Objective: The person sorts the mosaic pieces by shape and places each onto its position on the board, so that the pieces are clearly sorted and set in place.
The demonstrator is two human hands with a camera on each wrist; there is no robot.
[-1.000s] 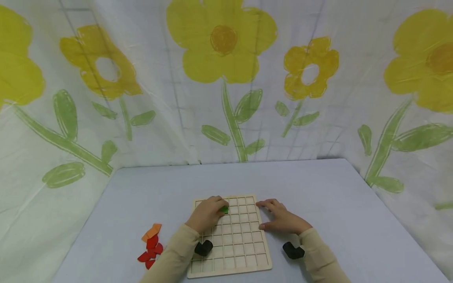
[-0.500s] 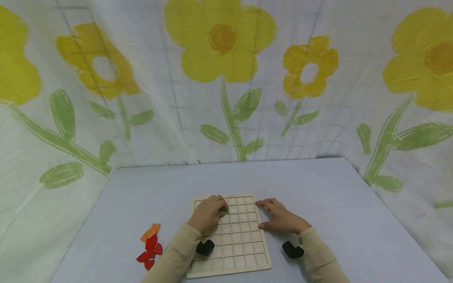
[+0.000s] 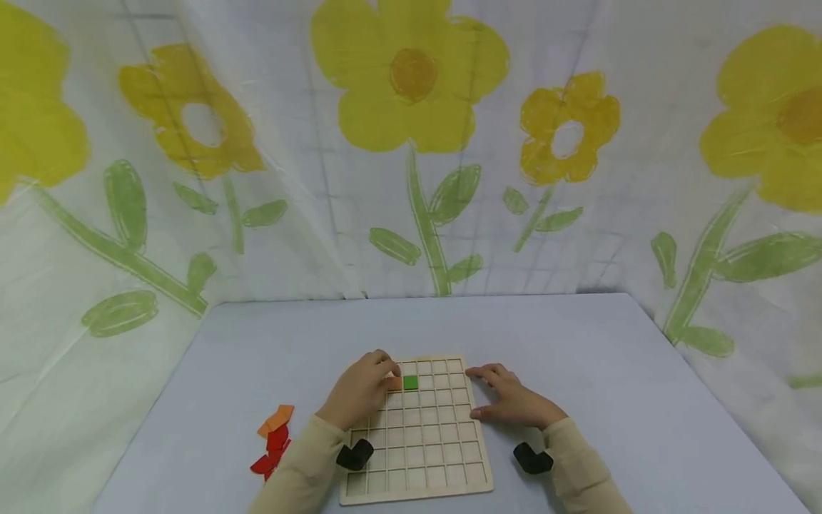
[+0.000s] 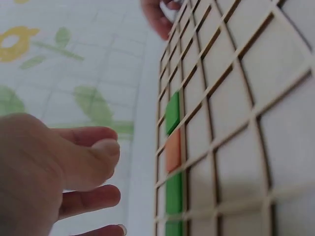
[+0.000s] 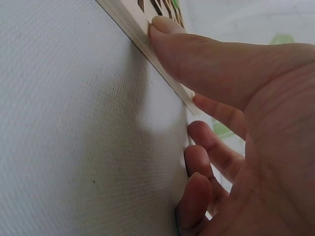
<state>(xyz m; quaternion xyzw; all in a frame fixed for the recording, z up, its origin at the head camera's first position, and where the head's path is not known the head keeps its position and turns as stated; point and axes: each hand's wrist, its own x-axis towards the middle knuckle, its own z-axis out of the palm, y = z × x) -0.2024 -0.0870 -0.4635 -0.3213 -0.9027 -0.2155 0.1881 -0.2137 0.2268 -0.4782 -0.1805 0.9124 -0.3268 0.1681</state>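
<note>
A pale wooden grid board [image 3: 417, 492] lies on the table. In its second row from the back sit a green square tile [image 3: 410, 382] and an orange tile [image 3: 394, 383]. The left wrist view shows more green [image 4: 174, 194] on the orange tile's other side, largely covered by the hand in the head view. My left hand [image 3: 359, 389] hovers over the board's back left, its fingers loosely bent and holding nothing, apart from the tiles. At the right edge, my right hand [image 3: 516, 400] touches the board with thumb and index finger spread; its other fingers are bent.
Left of the board lie loose orange pieces [image 3: 276, 420] and several red pieces [image 3: 276, 442], partly behind the left sleeve. Behind the table [image 3: 578, 335] hangs a white sheet [image 3: 289, 264] printed with yellow flowers. A black band [image 3: 355, 455] shows at the left wrist.
My left hand has let go of the green tile and drawn back to the left, uncovering it and the orange tile beside it. The right hand stays at the board's edge.
</note>
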